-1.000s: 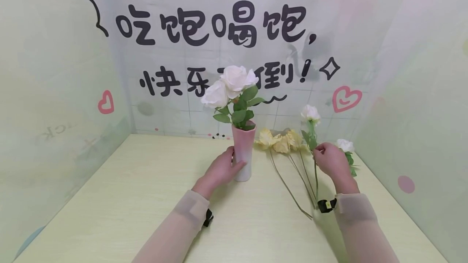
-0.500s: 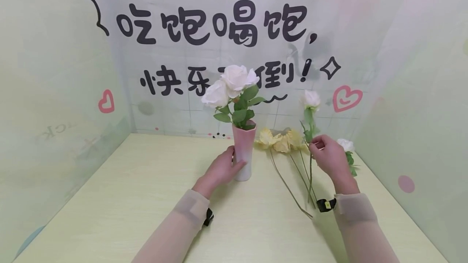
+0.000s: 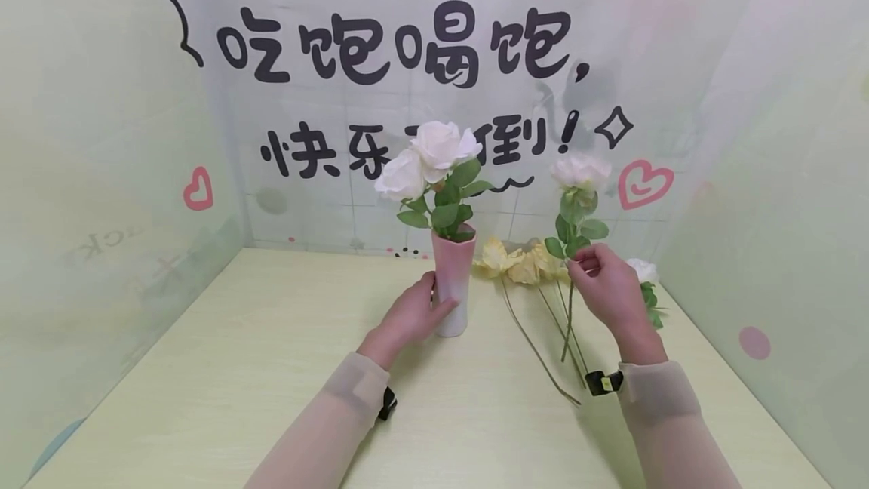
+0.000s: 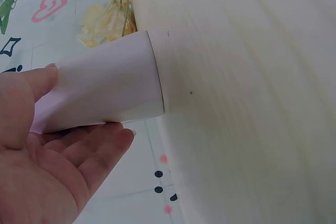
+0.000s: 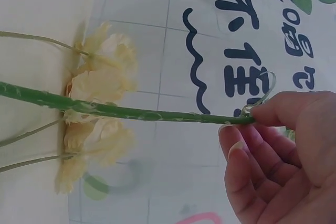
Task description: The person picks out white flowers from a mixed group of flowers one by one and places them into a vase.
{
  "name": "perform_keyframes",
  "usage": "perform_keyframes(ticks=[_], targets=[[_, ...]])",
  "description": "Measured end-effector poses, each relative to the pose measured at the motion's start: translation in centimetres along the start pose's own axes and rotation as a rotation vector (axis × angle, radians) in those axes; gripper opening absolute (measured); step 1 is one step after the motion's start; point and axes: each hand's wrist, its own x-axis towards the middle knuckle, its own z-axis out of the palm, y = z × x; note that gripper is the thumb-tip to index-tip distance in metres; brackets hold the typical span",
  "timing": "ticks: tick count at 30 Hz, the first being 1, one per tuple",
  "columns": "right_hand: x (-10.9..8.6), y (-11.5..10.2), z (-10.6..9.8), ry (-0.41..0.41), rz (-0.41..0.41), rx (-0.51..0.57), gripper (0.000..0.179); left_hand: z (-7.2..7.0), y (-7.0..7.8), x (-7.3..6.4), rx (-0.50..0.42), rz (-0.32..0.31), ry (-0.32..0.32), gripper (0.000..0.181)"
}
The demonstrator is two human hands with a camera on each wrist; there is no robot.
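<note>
A tall pink-to-white vase (image 3: 453,266) stands upright on the table, with white roses (image 3: 437,146) and green leaves rising from its mouth. My left hand (image 3: 409,315) holds the vase low on its side, thumb and fingers on opposite sides in the left wrist view. Between thumb and fingertips, my right hand (image 3: 611,293) pinches the stem of another white rose (image 3: 579,173), just below its leaves. That rose is raised, bloom up, right of the vase; its green stem (image 5: 113,110) shows closely in the right wrist view.
Several yellow flowers (image 3: 523,269) lie on the table (image 3: 271,368) right of the vase, stems toward the front. One more white rose (image 3: 641,270) lies behind the right hand, partly hidden by it. Printed walls enclose the table at the back and sides.
The right hand has lifted its rose and moved it slightly left; the bloom has turned and shows fuller, with leaves spread. The left hand and the vase have stayed in place.
</note>
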Motion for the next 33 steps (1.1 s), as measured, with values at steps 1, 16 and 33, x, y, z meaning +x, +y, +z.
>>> perform_keyframes(ticks=[1, 16, 33], targets=[[0.0, -0.1, 0.0, 0.004, -0.004, 0.001, 0.033, 0.0, 0.0, 0.0, 0.0, -0.001, 0.0, 0.066], [-0.7, -1.5, 0.0, 0.084, -0.118, 0.03, 0.026, 0.0, 0.1, 0.0, -0.004, -0.005, 0.004, 0.066], [-1.4, -2.6, 0.0, 0.133, -0.187, 0.075, 0.019, 0.1, 0.1, -0.2, -0.001, -0.008, -0.002, 0.065]])
